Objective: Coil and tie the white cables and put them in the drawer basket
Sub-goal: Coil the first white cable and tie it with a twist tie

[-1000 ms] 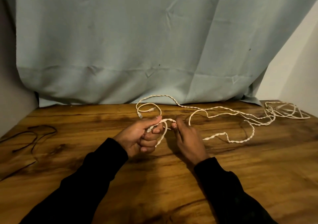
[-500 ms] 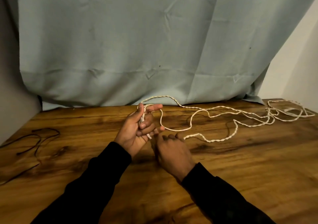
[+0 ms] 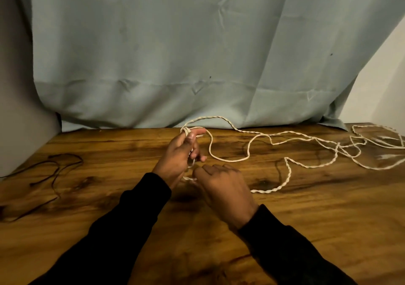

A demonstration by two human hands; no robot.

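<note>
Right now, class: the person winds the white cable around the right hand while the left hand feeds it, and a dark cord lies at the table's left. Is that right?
Not quite: the hands are swapped. In the head view the white cable loops around the left hand, while the right hand feeds it. The dark cord does lie at the table's left.
</note>
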